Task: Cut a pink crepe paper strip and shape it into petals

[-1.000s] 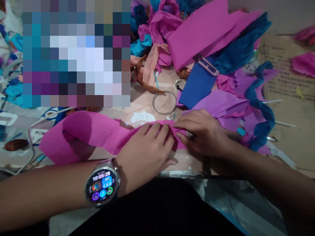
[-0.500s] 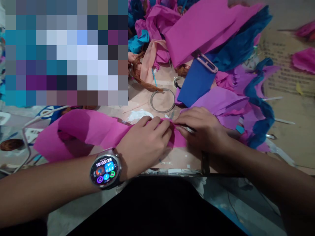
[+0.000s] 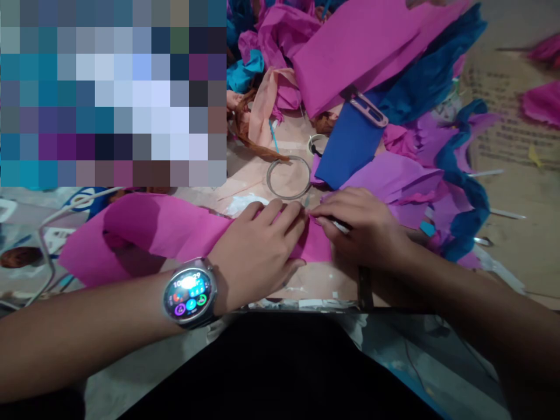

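Note:
A long strip of pink crepe paper (image 3: 175, 224) lies across the table, its left end looped over on itself. My left hand (image 3: 265, 245), with a lit smartwatch on the wrist, rests on the strip; its fingers press down on the paper and the thumb is out to the side. My right hand (image 3: 359, 224) is closed at the strip's right part, thumb and forefinger pinching its upper edge. A thin pale object (image 3: 340, 226) shows under the right fingers; I cannot tell what it is.
Beyond the hands are a clear tape ring (image 3: 289, 178), a blue card (image 3: 350, 140) and a pink-handled cutter (image 3: 370, 111). Crumpled purple paper (image 3: 389, 181) and blue paper lie right, by printed cardboard (image 3: 507, 233). A white cable (image 3: 46, 256) bends at left. Pixelation hides the upper left.
My left thumb has come out from beside the fingers, and the left fingers have shifted slightly. My right hand stays at the strip's edge, with more of the pale object showing.

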Demonstrator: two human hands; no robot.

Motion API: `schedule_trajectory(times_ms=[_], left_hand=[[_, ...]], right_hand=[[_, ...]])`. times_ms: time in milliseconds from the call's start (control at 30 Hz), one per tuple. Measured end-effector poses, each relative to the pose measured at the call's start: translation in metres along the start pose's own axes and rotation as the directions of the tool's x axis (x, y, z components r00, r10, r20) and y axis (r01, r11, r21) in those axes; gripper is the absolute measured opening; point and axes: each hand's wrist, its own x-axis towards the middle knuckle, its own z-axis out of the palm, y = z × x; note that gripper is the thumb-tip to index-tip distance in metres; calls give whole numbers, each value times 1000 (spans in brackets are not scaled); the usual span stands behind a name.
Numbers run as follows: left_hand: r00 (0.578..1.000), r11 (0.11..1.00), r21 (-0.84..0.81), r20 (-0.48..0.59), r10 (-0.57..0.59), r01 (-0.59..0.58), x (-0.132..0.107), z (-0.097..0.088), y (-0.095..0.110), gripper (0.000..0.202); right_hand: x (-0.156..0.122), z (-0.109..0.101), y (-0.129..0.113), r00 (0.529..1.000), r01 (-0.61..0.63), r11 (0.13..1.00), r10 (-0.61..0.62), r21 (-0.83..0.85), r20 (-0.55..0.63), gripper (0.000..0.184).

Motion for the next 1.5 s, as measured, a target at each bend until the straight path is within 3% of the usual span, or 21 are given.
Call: schedule_trajectory(times_ms=[200, 1000, 1500], left_hand=[[1000, 1000, -10, 5, -6, 6, 1, 1, -1, 62], [999, 999, 25, 29, -29, 28, 2, 1, -2, 73], [1000, 1000, 19, 12, -25, 25, -1, 2, 1, 68]], right_hand=[[0, -3, 4, 999, 36, 998, -35, 56, -4, 18], [-3, 0, 11, 987, 163, 986, -163, 20, 2, 14], [0, -4, 15, 977, 214, 977, -214, 22, 21, 16]])
